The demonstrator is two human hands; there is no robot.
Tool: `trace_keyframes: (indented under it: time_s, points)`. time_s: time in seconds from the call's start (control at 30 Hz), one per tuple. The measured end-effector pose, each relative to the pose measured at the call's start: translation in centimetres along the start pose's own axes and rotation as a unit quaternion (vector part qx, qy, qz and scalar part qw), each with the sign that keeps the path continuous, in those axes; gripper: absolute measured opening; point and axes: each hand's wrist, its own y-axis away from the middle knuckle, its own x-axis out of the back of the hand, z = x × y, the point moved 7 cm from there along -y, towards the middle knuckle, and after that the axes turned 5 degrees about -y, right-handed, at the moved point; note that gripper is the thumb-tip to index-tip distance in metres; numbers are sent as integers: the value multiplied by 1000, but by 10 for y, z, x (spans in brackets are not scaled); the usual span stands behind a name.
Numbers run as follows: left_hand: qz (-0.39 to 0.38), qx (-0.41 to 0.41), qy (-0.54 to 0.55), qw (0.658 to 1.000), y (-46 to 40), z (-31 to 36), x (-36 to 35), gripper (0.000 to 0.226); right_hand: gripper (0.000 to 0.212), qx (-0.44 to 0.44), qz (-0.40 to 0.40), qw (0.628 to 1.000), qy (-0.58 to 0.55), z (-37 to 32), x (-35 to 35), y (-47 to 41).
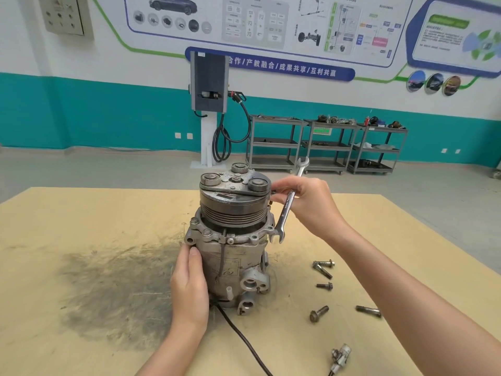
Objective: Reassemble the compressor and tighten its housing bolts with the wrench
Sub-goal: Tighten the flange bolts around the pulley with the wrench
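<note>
We see our right hand (306, 202), right of centre in the frame, with its fingers pinched around the middle of a steel wrench (288, 203). The wrench stands nearly upright, its lower open end against the right side of the flange of the compressor (230, 240). Our left hand (189, 289) lies with fingers straight, pressed flat against the compressor's lower left side. The compressor stands upright at the centre of the frame on a tan board (81, 226), pulley end up, with bolt heads seated around its flange. Five loose bolts (322, 268) lie on the board at the lower right, well apart from the housing. Far behind, at the upper right, three grey shelf carts (328, 145) hold small parts too distant to identify.
</note>
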Motion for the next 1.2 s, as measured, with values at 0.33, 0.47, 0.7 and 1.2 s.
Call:
trace_keyframes:
  time_s: [0.33,0.47,0.7,1.2]
  points:
    - [-4,-8,4,1000,2,7,-1,27,22,-14,-18,998,-64,7,-3,4]
    - [-10,-9,5,1000,1,6,-1,29,19,0,-23,999,-37,4,-4,-3]
    - [-6,-11,2,1000,1,7,-1,30,15,-3,-55,998,-10,6,-7,-7]
    - [-17,-32,5,999,2,10,-2,44,13,-54,-97,994,-14,16,-14,-13]
